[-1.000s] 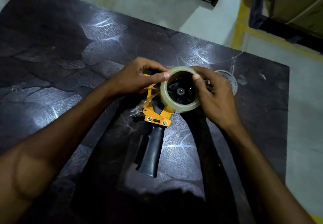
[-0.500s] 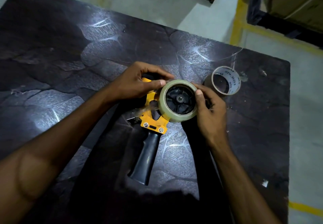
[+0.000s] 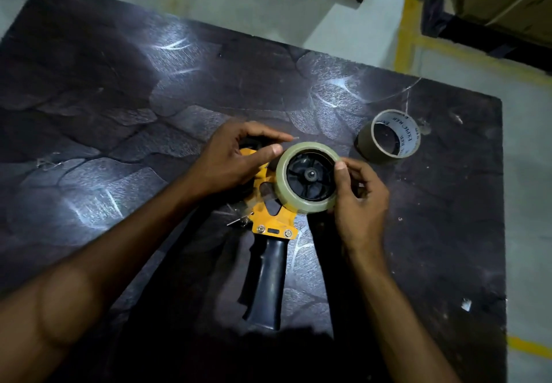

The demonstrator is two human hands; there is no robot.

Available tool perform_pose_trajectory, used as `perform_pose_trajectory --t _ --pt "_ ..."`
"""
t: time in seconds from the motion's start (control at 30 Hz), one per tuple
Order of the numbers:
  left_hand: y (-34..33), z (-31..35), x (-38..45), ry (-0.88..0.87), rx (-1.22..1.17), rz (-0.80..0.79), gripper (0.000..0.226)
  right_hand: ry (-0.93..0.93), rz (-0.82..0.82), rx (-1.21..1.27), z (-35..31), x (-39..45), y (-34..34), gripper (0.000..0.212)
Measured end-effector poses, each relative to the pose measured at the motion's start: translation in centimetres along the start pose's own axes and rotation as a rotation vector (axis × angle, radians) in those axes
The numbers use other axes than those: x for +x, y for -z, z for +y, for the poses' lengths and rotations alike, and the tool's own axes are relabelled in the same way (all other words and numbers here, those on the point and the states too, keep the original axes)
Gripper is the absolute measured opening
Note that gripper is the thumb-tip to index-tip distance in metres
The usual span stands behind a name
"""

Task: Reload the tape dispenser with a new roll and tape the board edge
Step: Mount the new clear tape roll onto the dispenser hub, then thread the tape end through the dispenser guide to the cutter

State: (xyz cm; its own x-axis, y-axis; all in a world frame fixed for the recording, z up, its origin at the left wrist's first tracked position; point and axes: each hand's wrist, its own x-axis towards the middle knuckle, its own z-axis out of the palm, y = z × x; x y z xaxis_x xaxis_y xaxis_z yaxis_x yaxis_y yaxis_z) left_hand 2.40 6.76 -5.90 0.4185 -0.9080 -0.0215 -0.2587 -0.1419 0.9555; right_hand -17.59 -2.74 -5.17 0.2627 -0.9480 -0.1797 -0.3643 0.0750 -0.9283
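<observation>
We are working on the tape dispenser (image 3: 273, 227), which is lying flat on the dark bench (image 3: 119, 114) with its black handle (image 3: 267, 281) pointing back toward us and its head away from us. The new clear tape roll (image 3: 307, 184) is sitting on the black hub (image 3: 311, 175), axis pointing up at us. Our right hand (image 3: 358, 200) is gripping the roll's right rim, thumb on its top face; our left hand (image 3: 236, 161) is clenching the yellow frame to the roll's left, thumb reaching toward the roll. We are judging that the loose end must feed leftward, so the left hand is nearer. A spent cardboard core (image 3: 388, 137) is lying apart, to the upper right.
</observation>
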Motion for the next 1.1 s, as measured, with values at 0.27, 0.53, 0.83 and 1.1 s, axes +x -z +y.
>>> perform_pose_trajectory --t 0.27,0.53,0.83,1.1 --pt "2.7 -1.4 -3.5 -0.017 -0.059 0.013 0.033 0.027 -0.037 0.095 0.7 -3.8 0.3 0.045" --pt "2.8 -1.3 -5.1 -0.013 -0.084 0.058 0.024 0.045 -0.018 0.177 0.7 -5.3 0.0 0.046" --pt "3.2 -0.5 -8.4 0.004 -0.231 0.027 0.013 0.094 0.004 0.155 1.4 -5.2 -0.4 0.046" --pt "3.1 0.6 -9.3 0.03 -0.118 -0.01 0.016 0.085 -0.012 0.13 1.5 -4.7 -0.2 0.047"
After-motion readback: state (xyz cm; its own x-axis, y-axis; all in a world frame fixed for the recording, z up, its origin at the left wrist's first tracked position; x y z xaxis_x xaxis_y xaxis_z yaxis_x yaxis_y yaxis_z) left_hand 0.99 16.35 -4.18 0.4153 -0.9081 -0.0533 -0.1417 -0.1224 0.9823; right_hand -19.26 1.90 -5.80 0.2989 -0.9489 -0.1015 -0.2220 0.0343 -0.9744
